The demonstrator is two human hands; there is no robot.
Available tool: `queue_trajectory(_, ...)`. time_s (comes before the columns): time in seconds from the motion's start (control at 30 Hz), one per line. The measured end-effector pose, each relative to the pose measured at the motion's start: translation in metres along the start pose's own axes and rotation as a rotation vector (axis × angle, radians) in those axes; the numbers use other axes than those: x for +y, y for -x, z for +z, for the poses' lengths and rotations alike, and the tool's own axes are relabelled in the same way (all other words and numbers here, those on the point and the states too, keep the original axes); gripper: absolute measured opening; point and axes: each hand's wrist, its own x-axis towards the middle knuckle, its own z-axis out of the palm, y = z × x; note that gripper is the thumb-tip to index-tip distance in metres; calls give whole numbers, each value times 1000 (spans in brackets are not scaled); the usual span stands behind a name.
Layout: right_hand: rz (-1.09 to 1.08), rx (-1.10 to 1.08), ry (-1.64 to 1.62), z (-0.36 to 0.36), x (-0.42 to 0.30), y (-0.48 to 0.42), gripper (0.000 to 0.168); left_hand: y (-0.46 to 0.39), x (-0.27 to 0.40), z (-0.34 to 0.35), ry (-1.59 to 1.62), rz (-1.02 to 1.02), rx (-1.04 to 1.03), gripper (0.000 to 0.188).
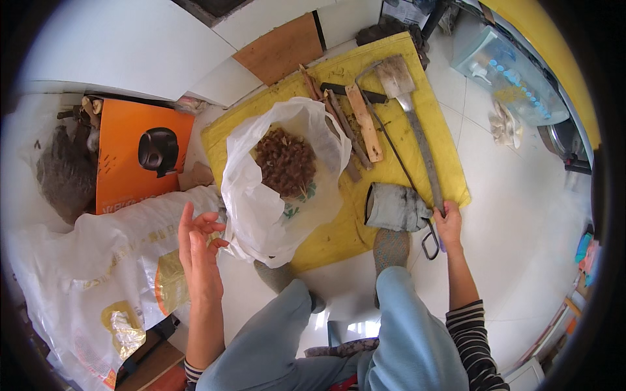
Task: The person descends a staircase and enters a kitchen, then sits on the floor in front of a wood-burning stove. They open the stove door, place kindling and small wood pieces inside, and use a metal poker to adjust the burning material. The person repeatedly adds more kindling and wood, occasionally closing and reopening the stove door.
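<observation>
My right hand [448, 222] grips the end of the long handle of a small metal shovel [424, 141]. Its flat blade lies at the far side of a yellow mat [332, 239]. Beside that handle are a thin metal poker [395, 141] with a looped end and a grey work glove [396, 207]. To the left stands an open white plastic bag [254, 205], with a heap of brown, nut-like lumps [286, 163] inside. My left hand [201, 244] is raised at the bag's left edge, fingers apart; whether the fingertips touch it, I cannot tell.
Several wood sticks [347, 129] and a flat wood piece [364, 122] lie behind the bag. An orange box [142, 156] and a large white printed sack [122, 264] stand left. A translucent bin [513, 78] and a crumpled glove [506, 124] are at the right.
</observation>
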Motion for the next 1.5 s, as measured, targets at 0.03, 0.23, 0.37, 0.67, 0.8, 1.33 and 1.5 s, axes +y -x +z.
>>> queue_trajectory(0.03, 30, -27, -40, -2, -1, -2, 27, 0, -6, -1, 33, -54, 26, 65)
queue_trajectory(0.23, -69, 194, -125, -38, -16, 27, 32, -4, -65, -1, 350, -357, 81, 45)
queue_trajectory(0.37, -306, 135, -95, -72, -32, 53, 43, 0, -98, 24, 637, -599, -61, 38)
queue_trajectory(0.67, -455, -87, 30, -43, -83, 49, 40, 8, -162, 32, 250, -628, -489, 43)
queue_trajectory(0.8, -506, -15, 45, -25, -96, 42, 42, 31, -147, 74, -69, -655, -470, 54)
queue_trajectory(1.33, -492, -310, 70, -42, -126, 33, 47, -63, -146, 62, 542, -491, 11, 21)
queue_trajectory(1.5, -478, -351, 93, -47, -135, 29, 48, -82, -137, 51, 823, -435, -41, 26)
